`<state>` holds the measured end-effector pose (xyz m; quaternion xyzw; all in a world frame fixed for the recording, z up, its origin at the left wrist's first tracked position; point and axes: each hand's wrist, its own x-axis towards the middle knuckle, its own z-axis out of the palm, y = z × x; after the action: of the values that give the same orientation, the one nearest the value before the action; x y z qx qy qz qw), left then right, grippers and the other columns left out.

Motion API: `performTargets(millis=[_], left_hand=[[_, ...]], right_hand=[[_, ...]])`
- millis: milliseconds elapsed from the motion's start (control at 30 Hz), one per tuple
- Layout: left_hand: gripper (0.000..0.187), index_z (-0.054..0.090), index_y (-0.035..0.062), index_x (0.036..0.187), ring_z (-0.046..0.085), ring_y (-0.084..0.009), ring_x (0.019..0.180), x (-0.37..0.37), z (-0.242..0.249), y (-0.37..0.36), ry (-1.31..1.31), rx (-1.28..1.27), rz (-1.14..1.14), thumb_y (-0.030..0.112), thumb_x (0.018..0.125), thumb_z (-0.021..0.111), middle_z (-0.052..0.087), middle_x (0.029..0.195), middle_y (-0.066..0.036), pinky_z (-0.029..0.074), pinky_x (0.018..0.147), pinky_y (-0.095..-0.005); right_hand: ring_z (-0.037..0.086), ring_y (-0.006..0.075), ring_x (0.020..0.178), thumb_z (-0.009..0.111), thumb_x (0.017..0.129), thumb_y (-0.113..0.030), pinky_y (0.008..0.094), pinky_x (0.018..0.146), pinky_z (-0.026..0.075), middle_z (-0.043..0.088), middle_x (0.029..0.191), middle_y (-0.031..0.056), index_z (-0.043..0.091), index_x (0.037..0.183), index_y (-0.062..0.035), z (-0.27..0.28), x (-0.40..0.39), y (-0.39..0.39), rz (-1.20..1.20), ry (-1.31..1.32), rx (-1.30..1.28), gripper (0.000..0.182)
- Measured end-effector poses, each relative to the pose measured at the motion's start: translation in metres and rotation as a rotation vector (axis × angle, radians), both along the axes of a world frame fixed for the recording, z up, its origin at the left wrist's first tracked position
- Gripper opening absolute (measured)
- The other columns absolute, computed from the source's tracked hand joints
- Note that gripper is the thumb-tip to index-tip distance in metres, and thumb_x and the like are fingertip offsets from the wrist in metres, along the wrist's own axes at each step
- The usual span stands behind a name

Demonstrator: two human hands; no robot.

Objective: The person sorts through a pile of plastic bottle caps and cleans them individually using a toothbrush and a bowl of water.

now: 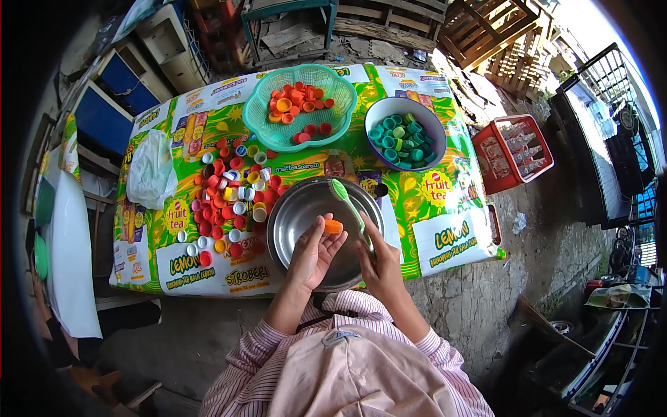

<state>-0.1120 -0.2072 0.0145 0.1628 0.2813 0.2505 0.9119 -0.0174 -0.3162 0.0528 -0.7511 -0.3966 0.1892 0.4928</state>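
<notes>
Over a metal bowl [288,208] my left hand [314,256] holds an orange cap [333,226] between thumb and fingers. Close beside it, my right hand [379,260] grips a green brush [345,194], its bristled head pointing up and away from me. Loose caps in red, white, yellow and blue [229,194] lie on the printed tablecloth to the left of the bowl. Behind it, a mint-green basket [257,115] contains orange and red caps. A bowl with a purple outside [440,125] holds green and teal caps at the right.
A crumpled clear plastic bag [151,170] lies on the table's left side. One dark cap [381,190] sits near the metal bowl's right rim. Beyond the table's right edge stands a red crate [488,156] of bottles. Wooden pallets [490,31] are at the back.
</notes>
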Motion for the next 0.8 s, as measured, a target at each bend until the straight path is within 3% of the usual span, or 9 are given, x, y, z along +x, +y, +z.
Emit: performTargets(millis=[67, 100, 167, 267, 467, 600, 667, 700, 800], left_hand=[[0.029, 0.055, 0.0038, 0.108, 0.059, -0.0144, 0.091, -0.001, 0.005, -0.001, 0.010, 0.059, 0.001, 0.026, 0.089, 0.055, 0.061, 0.092, -0.004, 0.047, 0.091, -0.0314], [0.029, 0.055, 0.0033, 0.109, 0.059, -0.0141, 0.091, -0.002, 0.008, -0.001, 0.008, 0.093, 0.001, 0.025, 0.090, 0.055, 0.061, 0.093, -0.005, 0.047, 0.091, -0.0308], [0.029, 0.054, 0.0028, 0.109, 0.059, -0.0137, 0.091, -0.004, 0.008, -0.001, 0.007, 0.131, 0.006, 0.024, 0.090, 0.055, 0.061, 0.094, -0.005, 0.047, 0.091, -0.0301], [0.034, 0.052, 0.0021, 0.115, 0.059, -0.0178, 0.095, -0.007, 0.006, -0.002, 0.011, 0.227, 0.030, 0.026, 0.091, 0.052, 0.061, 0.099, -0.008, 0.047, 0.088, -0.0300], [0.029, 0.052, 0.0021, 0.114, 0.058, -0.0114, 0.095, -0.010, 0.011, 0.003, 0.033, 0.390, 0.087, 0.017, 0.089, 0.056, 0.059, 0.104, -0.004, 0.047, 0.086, -0.0247], [0.034, 0.050, 0.0016, 0.119, 0.056, -0.0105, 0.097, -0.016, 0.009, 0.015, 0.101, 0.403, 0.003, 0.012, 0.088, 0.058, 0.057, 0.108, -0.004, 0.045, 0.088, -0.0236], [0.036, 0.049, 0.0017, 0.121, 0.055, -0.0102, 0.098, -0.018, 0.008, 0.016, 0.096, 0.464, -0.042, 0.010, 0.087, 0.058, 0.056, 0.109, -0.004, 0.044, 0.089, -0.0233], [0.038, 0.048, 0.0020, 0.123, 0.054, -0.0104, 0.100, -0.019, 0.002, 0.016, 0.127, 0.538, -0.044, 0.007, 0.086, 0.058, 0.055, 0.110, -0.004, 0.043, 0.089, -0.0232], [0.041, 0.046, 0.0016, 0.125, 0.052, -0.0113, 0.104, -0.025, -0.005, 0.026, 0.240, 0.738, -0.124, 0.000, 0.085, 0.057, 0.054, 0.107, -0.003, 0.042, 0.092, -0.0245]], right_hand=[[0.060, 0.0222, 0.051, 0.058, 0.082, -0.005, 0.0293, 0.048, 0.043, 0.063, 0.073, 0.0163, 0.046, 0.125, -0.0079, 0.009, 0.001, 0.005, 0.033, 0.035, -0.006, 0.044], [0.060, 0.0222, 0.051, 0.058, 0.082, -0.005, 0.0293, 0.048, 0.043, 0.063, 0.073, 0.0163, 0.046, 0.125, -0.0079, 0.012, 0.000, 0.007, 0.036, 0.036, -0.008, 0.044], [0.051, 0.0119, 0.044, 0.060, 0.081, -0.004, 0.0247, 0.044, 0.038, 0.060, 0.063, 0.0108, 0.053, 0.113, -0.0035, 0.018, -0.003, 0.013, 0.006, 0.061, 0.080, 0.033], [0.049, 0.0052, 0.046, 0.061, 0.081, -0.003, 0.0219, 0.042, 0.035, 0.057, 0.058, 0.0070, 0.058, 0.101, -0.0002, 0.026, -0.005, 0.017, -0.010, 0.084, 0.097, 0.021], [0.044, 0.0007, 0.048, 0.059, 0.081, -0.001, 0.0206, 0.042, 0.032, 0.051, 0.051, 0.0034, 0.060, 0.088, 0.0026, 0.026, -0.008, 0.023, -0.048, 0.190, 0.024, 0.008], [0.049, 0.0077, 0.045, 0.057, 0.084, -0.005, 0.0237, 0.043, 0.037, 0.055, 0.055, 0.0077, 0.058, 0.105, -0.0011, 0.008, -0.006, 0.011, 0.011, 0.104, 0.002, 0.021], [0.057, 0.0207, 0.049, 0.054, 0.086, -0.010, 0.0297, 0.045, 0.043, 0.060, 0.068, 0.0138, 0.048, 0.126, -0.0094, 0.002, -0.009, 0.000, 0.085, -0.012, -0.095, 0.040], [0.057, 0.0306, 0.055, 0.052, 0.086, -0.011, 0.0365, 0.049, 0.045, 0.060, 0.076, 0.0150, 0.034, 0.137, -0.0179, -0.009, -0.009, -0.006, 0.152, -0.109, 0.033, 0.054], [0.055, 0.0295, 0.052, 0.052, 0.085, -0.008, 0.0382, 0.049, 0.045, 0.057, 0.072, 0.0122, 0.037, 0.135, -0.0184, -0.011, -0.009, -0.028, 0.213, -0.228, -0.085, 0.054]])
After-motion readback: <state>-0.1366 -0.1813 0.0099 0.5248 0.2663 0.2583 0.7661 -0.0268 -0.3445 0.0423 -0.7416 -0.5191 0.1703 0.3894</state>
